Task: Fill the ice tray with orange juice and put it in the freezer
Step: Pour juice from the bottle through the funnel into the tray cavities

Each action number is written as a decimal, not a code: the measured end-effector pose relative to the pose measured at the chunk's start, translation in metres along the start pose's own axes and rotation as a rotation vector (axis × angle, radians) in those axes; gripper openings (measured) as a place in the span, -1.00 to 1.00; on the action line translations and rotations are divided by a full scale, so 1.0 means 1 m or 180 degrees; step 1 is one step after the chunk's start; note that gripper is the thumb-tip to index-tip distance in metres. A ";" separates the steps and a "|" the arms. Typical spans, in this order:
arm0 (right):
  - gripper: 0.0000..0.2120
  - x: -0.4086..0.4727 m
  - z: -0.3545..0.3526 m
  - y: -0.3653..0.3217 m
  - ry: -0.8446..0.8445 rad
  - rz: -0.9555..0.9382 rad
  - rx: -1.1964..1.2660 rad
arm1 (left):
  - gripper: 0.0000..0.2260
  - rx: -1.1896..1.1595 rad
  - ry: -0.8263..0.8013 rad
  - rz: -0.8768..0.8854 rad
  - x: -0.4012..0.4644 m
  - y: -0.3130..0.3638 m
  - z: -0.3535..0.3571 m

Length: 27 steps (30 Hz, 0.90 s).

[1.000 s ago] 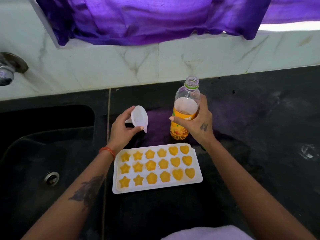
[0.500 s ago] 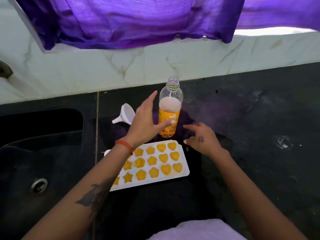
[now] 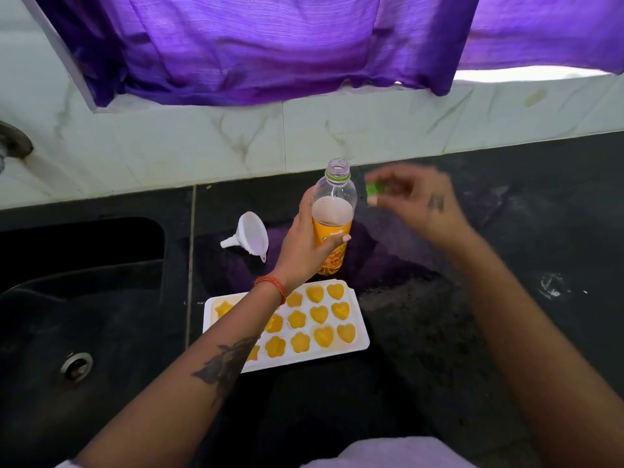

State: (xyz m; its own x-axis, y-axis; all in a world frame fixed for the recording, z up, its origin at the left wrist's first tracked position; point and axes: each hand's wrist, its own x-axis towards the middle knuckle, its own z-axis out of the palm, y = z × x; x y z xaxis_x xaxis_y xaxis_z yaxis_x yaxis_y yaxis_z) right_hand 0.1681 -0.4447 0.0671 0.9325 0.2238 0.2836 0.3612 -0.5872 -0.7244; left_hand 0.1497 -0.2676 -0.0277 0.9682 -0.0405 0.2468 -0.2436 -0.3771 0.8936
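A white ice tray (image 3: 358, 346) lies on the black counter, its star, flower and heart cells full of orange juice; my left forearm hides part of it. Behind it stands an uncapped plastic bottle (image 3: 334, 197), about half full of orange juice. My left hand (image 3: 304, 244) grips the bottle around its middle. My right hand (image 3: 418, 204), blurred, is raised to the right of the bottle's neck and pinches a small green cap (image 3: 374, 188).
A white funnel (image 3: 250, 236) lies on its side left of the bottle. A black sink (image 3: 50, 298) with a metal drain (image 3: 76, 365) fills the left. A marble backsplash and a purple curtain (image 3: 270, 45) rise behind. A white cloth (image 3: 388, 454) shows at the bottom edge.
My left hand put the funnel down and took hold of the bottle. My right hand let go of the bottle, picked the green cap off the counter and lifted it toward the neck.
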 end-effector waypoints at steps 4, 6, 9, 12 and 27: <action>-0.71 0.039 -0.026 -0.057 -0.0559 -0.1015 -0.0802 | -0.25 -0.0015 -0.0010 -0.0018 0.000 -0.002 0.000; -0.71 0.052 -0.024 -0.067 -0.0997 -0.1225 -0.1387 | -0.25 -0.0043 -0.0057 -0.0040 0.001 -0.004 -0.001; -0.72 0.060 -0.015 -0.069 -0.1465 -0.1320 -0.1763 | -0.29 -0.0058 -0.0073 -0.0032 -0.001 -0.002 -0.001; -0.73 0.064 -0.008 -0.070 -0.1538 -0.1493 -0.2028 | -0.28 -0.0062 -0.0039 -0.0064 0.000 -0.004 -0.001; -0.31 0.069 -0.002 -0.060 -0.1448 -0.1336 -0.2724 | -0.35 -0.0133 -0.0066 -0.0250 0.011 0.002 -0.010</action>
State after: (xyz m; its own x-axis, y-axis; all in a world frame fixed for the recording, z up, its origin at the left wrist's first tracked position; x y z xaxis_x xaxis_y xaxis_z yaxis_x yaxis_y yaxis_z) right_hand 0.2113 -0.3961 0.1315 0.7112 0.7027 0.0179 0.6970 -0.7083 0.1121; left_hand 0.1590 -0.2589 -0.0196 0.9853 -0.0316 0.1680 -0.1686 -0.3409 0.9249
